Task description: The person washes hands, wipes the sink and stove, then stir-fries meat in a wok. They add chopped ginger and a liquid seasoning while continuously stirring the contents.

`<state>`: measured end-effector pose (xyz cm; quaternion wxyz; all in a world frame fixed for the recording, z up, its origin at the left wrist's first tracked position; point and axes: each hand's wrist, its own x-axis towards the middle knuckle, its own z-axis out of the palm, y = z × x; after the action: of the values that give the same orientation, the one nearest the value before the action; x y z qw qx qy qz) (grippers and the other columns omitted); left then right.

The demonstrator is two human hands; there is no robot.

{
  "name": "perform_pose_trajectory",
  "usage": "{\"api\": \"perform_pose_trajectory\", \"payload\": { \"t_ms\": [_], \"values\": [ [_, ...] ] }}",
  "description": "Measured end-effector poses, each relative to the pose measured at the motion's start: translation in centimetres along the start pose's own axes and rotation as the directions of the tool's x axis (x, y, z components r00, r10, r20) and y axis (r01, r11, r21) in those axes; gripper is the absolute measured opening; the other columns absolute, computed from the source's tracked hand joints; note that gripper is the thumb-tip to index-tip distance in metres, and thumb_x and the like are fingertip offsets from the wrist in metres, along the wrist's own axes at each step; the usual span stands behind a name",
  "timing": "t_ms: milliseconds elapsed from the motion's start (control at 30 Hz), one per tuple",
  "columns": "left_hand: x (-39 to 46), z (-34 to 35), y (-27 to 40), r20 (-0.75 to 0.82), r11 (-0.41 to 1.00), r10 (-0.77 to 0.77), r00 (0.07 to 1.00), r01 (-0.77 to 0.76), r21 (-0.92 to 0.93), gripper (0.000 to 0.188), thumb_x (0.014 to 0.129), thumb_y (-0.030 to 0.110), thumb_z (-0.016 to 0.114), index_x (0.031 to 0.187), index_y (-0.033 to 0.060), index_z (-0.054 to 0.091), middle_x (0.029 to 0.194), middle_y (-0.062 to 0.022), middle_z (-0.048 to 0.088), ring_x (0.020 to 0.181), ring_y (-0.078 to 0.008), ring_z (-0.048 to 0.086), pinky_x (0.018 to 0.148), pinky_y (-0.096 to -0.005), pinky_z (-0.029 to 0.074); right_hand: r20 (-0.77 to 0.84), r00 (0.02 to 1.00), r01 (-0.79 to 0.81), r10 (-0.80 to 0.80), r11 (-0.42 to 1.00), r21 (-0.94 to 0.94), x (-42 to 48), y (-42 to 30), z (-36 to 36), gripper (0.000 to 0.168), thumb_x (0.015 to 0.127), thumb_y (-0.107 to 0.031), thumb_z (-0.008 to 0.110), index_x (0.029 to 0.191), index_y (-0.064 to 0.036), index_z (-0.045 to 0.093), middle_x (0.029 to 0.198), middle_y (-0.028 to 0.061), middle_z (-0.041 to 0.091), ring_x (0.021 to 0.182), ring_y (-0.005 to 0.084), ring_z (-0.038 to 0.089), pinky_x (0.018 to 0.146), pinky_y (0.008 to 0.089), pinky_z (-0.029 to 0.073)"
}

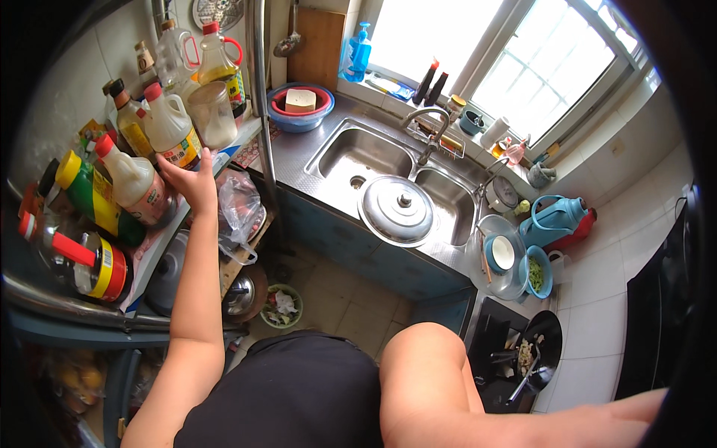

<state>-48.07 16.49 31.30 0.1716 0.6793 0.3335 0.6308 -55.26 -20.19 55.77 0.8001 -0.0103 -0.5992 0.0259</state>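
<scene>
My left hand (pixel 190 178) is at the rack on the left, thumb and fingers on either side of the lower body of a plastic jug bottle (pixel 175 130) with a pinkish-red cap. This bottle has a yellow and dark label and stands among other bottles. Right beside my thumb is a clear lidded jar (pixel 213 120) of white granules. Just below my fingers leans another red-capped bottle (pixel 140 187) with a pink label. At the lower right rim, my right hand (pixel 636 411) shows only in part; its fingers are cut off, and nothing is visible in it.
A steel lid (pixel 399 208) rests over the front of the double sink (pixel 358 148). Cut food and a spatula are in the black wok (pixel 546 350). Block tofu (pixel 301 101) sits in a red basin. A waste basket (pixel 282 305) stands on the floor; a steel post (pixel 268 168) flanks the rack.
</scene>
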Motion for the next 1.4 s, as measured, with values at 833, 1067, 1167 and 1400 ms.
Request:
{"api": "perform_pose_trajectory", "payload": {
  "t_ms": [833,1067,1167,1400],
  "values": [
    [2.2,-2.3,4.5,-0.027,0.977,0.116,0.993,-0.119,-0.179,0.108,0.065,0.021,0.08,0.143,-0.0008,0.009,0.141,-0.0271,0.028,0.127,-0.0378,0.037,0.104,-0.043,0.033,-0.371,0.928,-0.237,-0.038,0.708,-0.665,-7.2,0.6,-8.8,0.019,0.085,-0.009,0.054,0.104,-0.006,0.048,0.094,0.0119,0.049,0.07,0.0181,0.05,0.065,0.0348,0.047],
    [-6.9,-6.0,12.5,0.417,0.837,0.143,0.898,0.116,-0.535,0.115,0.066,0.008,0.078,0.145,0.007,-0.006,0.14,-0.0174,0.031,0.125,-0.0277,0.038,0.106,-0.0408,0.028,-0.678,0.641,-0.745,0.359,0.081,-0.662,-18.5,-0.2,-13.5,0.067,0.077,-0.021,0.072,0.132,-0.003,0.038,0.123,0.0141,0.047,0.106,0.0215,0.051,0.091,0.0362,0.041],
    [-12.6,-5.8,16.2,0.643,0.68,0.249,0.724,0.342,-0.649,0.119,0.063,0.008,0.08,0.145,0.007,-0.007,0.138,-0.0192,0.033,0.123,-0.0275,0.04,0.104,-0.0398,0.03,-0.754,0.543,-0.816,0.369,0.022,-0.577,-21.0,-1.9,-13.2,0.1,0.07,-0.033,0.079,0.146,-0.012,0.016,0.145,0.0115,0.03,0.13,0.0236,0.035,0.104,0.0424,0.03],
    [-23.4,-6.3,22.6,0.56,0.413,0.713,0.422,0.393,-0.822,0.122,0.063,0.016,0.083,0.145,0.0091,-0.007,0.13,-0.0229,0.037,0.112,-0.0335,0.046,0.094,-0.0424,0.038,-0.812,0.576,-0.802,-0.093,-0.258,-0.539,-23.4,-8.7,-10.0,0.102,0.066,-0.032,0.08,0.144,-0.006,0.019,0.143,0.019,0.028,0.131,0.0345,0.03,0.108,0.0422,0.024]
  ]
}}
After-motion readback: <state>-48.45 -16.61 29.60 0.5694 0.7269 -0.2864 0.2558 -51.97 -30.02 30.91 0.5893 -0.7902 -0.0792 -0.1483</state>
